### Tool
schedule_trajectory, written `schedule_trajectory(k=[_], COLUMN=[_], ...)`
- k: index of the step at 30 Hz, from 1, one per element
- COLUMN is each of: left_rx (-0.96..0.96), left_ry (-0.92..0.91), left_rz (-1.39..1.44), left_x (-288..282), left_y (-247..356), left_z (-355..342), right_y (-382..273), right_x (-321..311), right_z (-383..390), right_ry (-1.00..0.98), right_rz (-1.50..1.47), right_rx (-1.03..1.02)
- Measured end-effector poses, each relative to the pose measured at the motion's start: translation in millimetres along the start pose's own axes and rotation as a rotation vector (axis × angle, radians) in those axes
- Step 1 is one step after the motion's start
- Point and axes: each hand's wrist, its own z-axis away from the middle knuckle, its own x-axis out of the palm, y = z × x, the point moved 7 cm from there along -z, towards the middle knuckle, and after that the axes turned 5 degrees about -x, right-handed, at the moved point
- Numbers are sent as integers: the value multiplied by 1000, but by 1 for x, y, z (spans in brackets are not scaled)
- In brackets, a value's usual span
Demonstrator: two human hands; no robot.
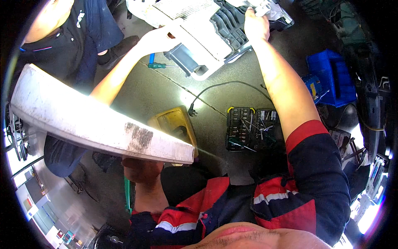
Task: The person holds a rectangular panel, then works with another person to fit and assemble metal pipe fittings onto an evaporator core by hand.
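Observation:
A long, curved white panel [83, 108], scuffed and with a dark smudge, slants across the left. Under its lower edge my left hand [141, 169] is closed on it, the fingers mostly hidden. My right hand [256, 25] reaches far forward and closes around a silvery part [262, 8] at the top of a large assembly. That assembly has a white casing [201, 39] and dark ribbed plastic [232, 25]. Another person's hand [166, 35] rests on its left side, that forearm passing behind the white panel.
On the floor lie an open black socket set [242, 130] with loose tools, a plugged cable [228, 84], a green-handled screwdriver [157, 65] and a yellow tray [166, 118]. A blue bin [331, 79] stands right of my arm. The other person [58, 66] is at upper left.

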Motion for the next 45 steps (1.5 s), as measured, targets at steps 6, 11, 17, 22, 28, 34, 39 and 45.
schedule_trajectory(k=[6, 11, 17, 22, 28, 34, 39, 45], left_rx=[197, 132, -67, -223, 89, -100, -112, -33], left_ry=[171, -97, -356, -424, -20, 41, -20, -102], left_rz=[-270, -92, 292, 544, -365, 29, 183, 185], left_x=[-3, 18, 59, 57, 35, 8, 7, 1], left_y=[11, -13, -25, -30, -32, -9, -17, -9], left_z=[5, 26, 53, 52, 37, 18, 21, 11], right_y=[5, 4, -2, -8, -7, -10, -18, 1], right_x=[-1, -4, -7, -2, -4, 2, -4, 14], right_z=[-3, -4, 2, 4, 6, 5, 5, -3], right_ry=[-8, 8, -2, -7, -5, -27, -9, -37], right_rz=[11, 26, -16, -43, -39, -12, -6, 3], right_rx=[7, -12, -45, -45, -30, -25, -82, -88])
